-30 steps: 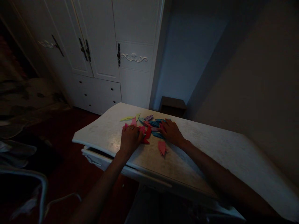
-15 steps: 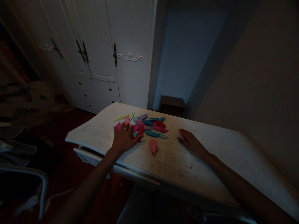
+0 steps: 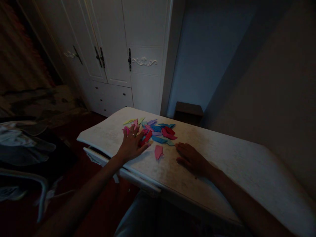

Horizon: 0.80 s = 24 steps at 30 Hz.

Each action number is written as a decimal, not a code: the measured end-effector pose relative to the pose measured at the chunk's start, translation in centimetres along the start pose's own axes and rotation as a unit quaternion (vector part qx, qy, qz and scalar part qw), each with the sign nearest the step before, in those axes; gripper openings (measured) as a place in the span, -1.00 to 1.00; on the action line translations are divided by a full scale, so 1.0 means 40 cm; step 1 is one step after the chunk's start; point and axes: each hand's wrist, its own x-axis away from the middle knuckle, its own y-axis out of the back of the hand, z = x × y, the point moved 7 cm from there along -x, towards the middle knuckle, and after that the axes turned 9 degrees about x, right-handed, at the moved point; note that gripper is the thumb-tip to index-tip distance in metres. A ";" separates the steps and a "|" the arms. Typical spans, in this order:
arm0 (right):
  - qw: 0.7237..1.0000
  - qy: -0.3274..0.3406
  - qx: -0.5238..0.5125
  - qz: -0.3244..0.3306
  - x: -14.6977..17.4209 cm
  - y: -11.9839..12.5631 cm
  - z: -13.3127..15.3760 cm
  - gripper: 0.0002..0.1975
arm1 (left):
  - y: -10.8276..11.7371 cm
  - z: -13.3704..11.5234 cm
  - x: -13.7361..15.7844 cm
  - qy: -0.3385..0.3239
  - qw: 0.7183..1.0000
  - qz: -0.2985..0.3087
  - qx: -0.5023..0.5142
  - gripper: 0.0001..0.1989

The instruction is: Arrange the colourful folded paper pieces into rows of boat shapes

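Several folded paper pieces in many colours lie in a loose heap on the white table (image 3: 217, 154). My left hand (image 3: 130, 144) rests with spread fingers at the heap's left side, over pink pieces and beside a red folded paper piece (image 3: 147, 136). A ring shows on one of its fingers. To the right of the heap, my right hand (image 3: 191, 158) lies low at the tabletop, fingers stretched out and holding nothing. Its fingertips are near a pale green piece (image 3: 170, 142). Between the hands, a single pink folded paper piece (image 3: 158, 152) lies apart from the others.
A partly pulled-out drawer (image 3: 98, 158) juts from the table's front left. Behind stands a white wardrobe (image 3: 148, 85), with a small brown cabinet (image 3: 189, 108) beside it. A chair (image 3: 29, 177) with cloth on it is at the left.
My right hand has moved left, closer to the heap and the single pink piece. My left hand stays at the heap with its fingers spread. The view has shifted slightly.
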 end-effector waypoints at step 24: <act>0.999 0.030 -0.015 0.004 0.005 0.006 0.036 -0.46 | 0.015 0.006 0.062 0.031 0.988 -0.041 0.143 -0.66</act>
